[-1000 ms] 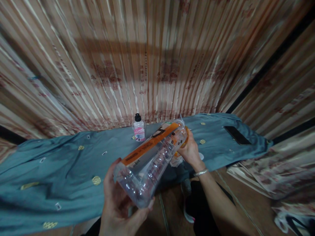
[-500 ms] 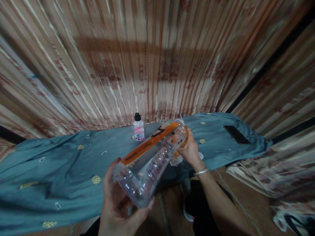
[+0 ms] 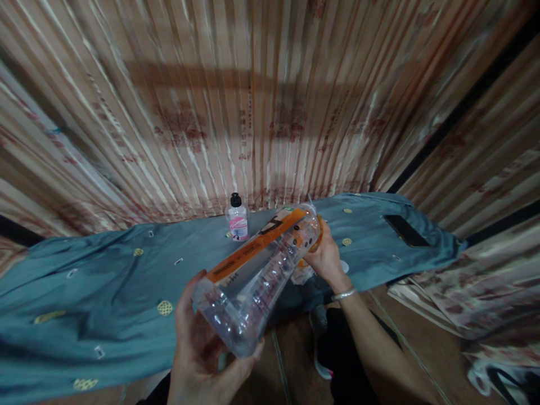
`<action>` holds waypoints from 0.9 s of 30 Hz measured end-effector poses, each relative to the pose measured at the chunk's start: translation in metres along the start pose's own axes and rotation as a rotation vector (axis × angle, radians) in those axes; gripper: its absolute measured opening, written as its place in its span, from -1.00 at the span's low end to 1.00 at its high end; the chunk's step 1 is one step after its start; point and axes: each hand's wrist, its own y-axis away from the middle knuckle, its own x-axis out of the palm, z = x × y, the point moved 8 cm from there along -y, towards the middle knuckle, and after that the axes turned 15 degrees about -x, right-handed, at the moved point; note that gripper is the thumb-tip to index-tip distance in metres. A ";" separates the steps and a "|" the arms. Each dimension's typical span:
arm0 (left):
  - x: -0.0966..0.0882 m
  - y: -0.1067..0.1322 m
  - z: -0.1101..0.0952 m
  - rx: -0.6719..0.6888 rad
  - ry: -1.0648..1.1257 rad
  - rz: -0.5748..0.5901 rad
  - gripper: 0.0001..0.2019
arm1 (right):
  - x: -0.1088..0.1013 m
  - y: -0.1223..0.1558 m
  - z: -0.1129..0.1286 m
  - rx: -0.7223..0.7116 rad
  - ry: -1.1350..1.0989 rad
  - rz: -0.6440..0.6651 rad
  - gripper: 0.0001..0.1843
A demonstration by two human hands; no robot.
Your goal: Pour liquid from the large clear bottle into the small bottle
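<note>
The clear plastic container (image 3: 270,270) is tilted above the cloth-covered desk (image 3: 122,292), the left hand (image 3: 202,360) gripping its wide base, the right hand (image 3: 330,256) its orange-edged far end. Against half a second ago, this hold looks unchanged. Beyond the container stands a black-capped bottle (image 3: 238,224); right of it lies a dark phone-like slab (image 3: 405,230). The container hides some desk.

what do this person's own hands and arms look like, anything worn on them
The left hand and right hand wear no gloves. A slim, silver-coloured bangle circles the right wrist, and the right forearm shows no sleeve. The left forearm is out of view.
</note>
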 end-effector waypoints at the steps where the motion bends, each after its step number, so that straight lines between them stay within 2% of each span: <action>1: 0.000 0.000 0.000 0.003 -0.007 0.001 0.16 | 0.000 0.000 0.000 0.001 0.002 0.001 0.04; 16: -0.001 0.001 -0.001 0.005 -0.029 -0.009 0.15 | -0.001 0.001 -0.001 -0.004 0.026 -0.003 0.14; 21: -0.001 0.000 -0.001 -0.004 -0.024 -0.010 0.15 | -0.001 -0.001 0.003 -0.028 0.010 0.013 -0.01; 27: 0.001 0.001 -0.003 0.003 0.014 -0.007 0.12 | -0.002 -0.002 0.006 -0.015 -0.003 0.009 -0.07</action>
